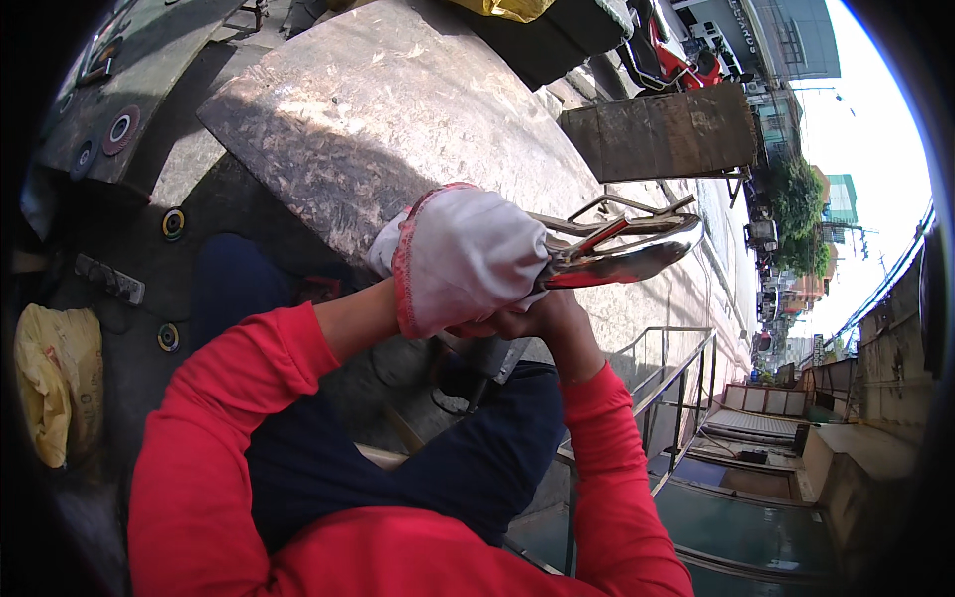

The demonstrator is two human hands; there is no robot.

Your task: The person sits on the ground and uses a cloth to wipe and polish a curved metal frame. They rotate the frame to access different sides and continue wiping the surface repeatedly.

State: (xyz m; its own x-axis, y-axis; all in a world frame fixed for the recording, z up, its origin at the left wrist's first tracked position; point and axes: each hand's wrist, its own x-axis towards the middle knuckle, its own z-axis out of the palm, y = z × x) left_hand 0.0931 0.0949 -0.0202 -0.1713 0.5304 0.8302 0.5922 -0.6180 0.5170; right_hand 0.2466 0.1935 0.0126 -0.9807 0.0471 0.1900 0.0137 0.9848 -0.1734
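Observation:
A white cloth (473, 254) with red stitched edging covers my left hand (423, 261), whose fingers are hidden in its closed, bunched folds. Out of the cloth's right side juts a shiny curved metal part (642, 254) with thin bent rods along its upper side. Bare, my right hand (552, 316) curls round the near end of this part, just under the cloth. Some of its fingers disappear beneath the cloth. Below both hands, close to my legs, is a dark grey object (473, 373) with a cord, partly hidden; its kind is unclear.
A worn, stained board (338, 129) lies ahead. To the left are yellow-and-black discs (172, 224), a power strip (109, 279) and a yellow bag (60, 383). At right stands a thin metal frame (686, 398). A brown wooden box (667, 134) and a red motorcycle (686, 65) are farther off.

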